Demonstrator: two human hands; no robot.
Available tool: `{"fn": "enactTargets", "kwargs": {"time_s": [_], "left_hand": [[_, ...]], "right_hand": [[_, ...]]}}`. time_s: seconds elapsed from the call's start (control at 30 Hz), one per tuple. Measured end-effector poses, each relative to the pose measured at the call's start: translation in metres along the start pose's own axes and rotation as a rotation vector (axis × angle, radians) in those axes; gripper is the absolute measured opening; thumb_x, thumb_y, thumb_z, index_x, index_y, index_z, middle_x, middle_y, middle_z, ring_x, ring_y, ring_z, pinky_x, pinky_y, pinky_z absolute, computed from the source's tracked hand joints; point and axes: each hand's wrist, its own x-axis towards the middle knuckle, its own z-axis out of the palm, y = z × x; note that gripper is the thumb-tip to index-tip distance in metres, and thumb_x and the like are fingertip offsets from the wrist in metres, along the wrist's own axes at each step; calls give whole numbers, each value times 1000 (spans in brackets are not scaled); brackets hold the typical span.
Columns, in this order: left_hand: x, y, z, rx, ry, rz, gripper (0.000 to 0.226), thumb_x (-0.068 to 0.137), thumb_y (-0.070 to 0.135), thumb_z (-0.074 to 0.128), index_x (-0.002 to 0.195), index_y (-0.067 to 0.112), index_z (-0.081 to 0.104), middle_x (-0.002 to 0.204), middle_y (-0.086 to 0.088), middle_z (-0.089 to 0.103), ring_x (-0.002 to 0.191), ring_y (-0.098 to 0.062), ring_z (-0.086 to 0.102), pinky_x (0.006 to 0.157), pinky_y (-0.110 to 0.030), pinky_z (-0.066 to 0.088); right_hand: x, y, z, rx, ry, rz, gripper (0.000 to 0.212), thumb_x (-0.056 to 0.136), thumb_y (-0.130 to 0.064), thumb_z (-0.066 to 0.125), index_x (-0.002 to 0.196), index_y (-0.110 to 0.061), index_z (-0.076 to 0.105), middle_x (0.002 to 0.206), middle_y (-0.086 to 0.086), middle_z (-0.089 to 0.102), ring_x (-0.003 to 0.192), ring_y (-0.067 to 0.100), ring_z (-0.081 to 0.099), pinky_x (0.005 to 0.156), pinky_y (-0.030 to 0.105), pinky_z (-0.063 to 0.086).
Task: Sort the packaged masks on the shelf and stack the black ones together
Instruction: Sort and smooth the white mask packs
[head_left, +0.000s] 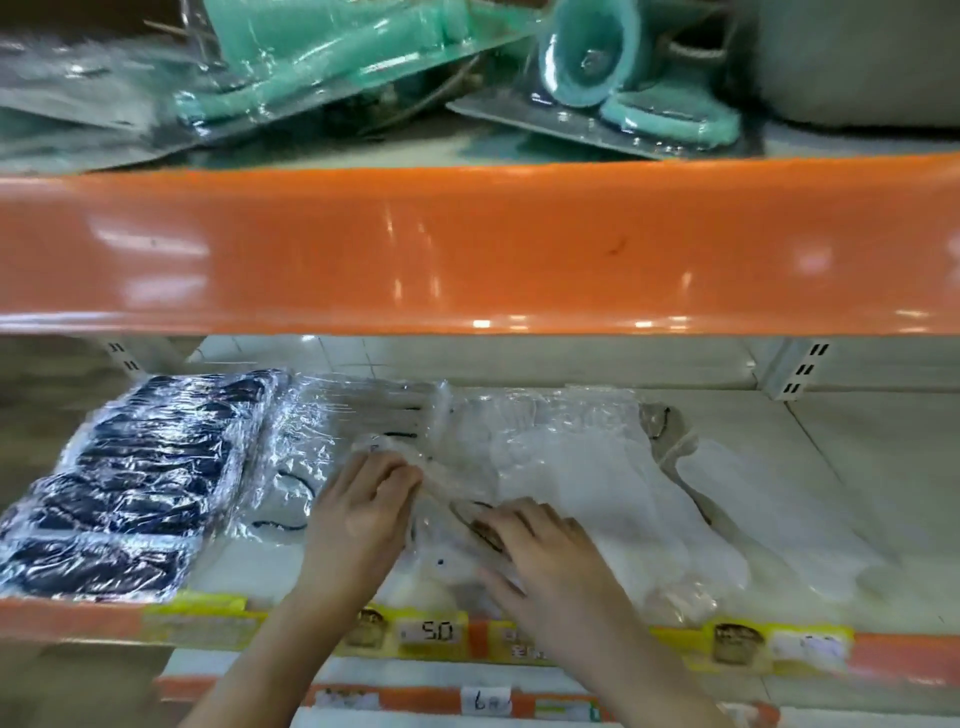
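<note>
— Where are the black masks (130, 483)?

— Stacked in clear wrap at the shelf's (857, 467) left end, well left of both hands.

— And the hands?

— Mid-shelf, on a clear pack (441, 499) (white inside, I think). The left hand (361, 512) pinches its upper edge; the right hand (540, 551) lies flat on it, fingers spread. White masks (597, 483) sprawl just right of that.

— Above?

— Green goods (332, 57) on the next shelf up.

Mask stack (130, 483) lies left of loose packets (597, 467) (same shelf (857, 467)).
</note>
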Motion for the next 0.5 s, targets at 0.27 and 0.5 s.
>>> {"fn": "enactTargets", "kwargs": {"time_s": [0.27,0.5], "left_hand": [[-37,-68,-17,35,-97,19,15,78,-1,52,83,10,60,88,-7,59,79,-28,52,68,-36,42],[-75,-110,-8,-98,-320,-22,18,82,26,49,95,20,59,96,1,61,89,-23,57,74,-32,42]], "right_hand": [[41,-54,51,-19,97,-47,42,63,-21,80,100,-30,61,95,-11,57,82,13,59,70,25,47],[49,-72,87,-18,84,80,53,58,-13,82,100,-40,63,94,-18,58,85,7,60,71,21,49]]}}
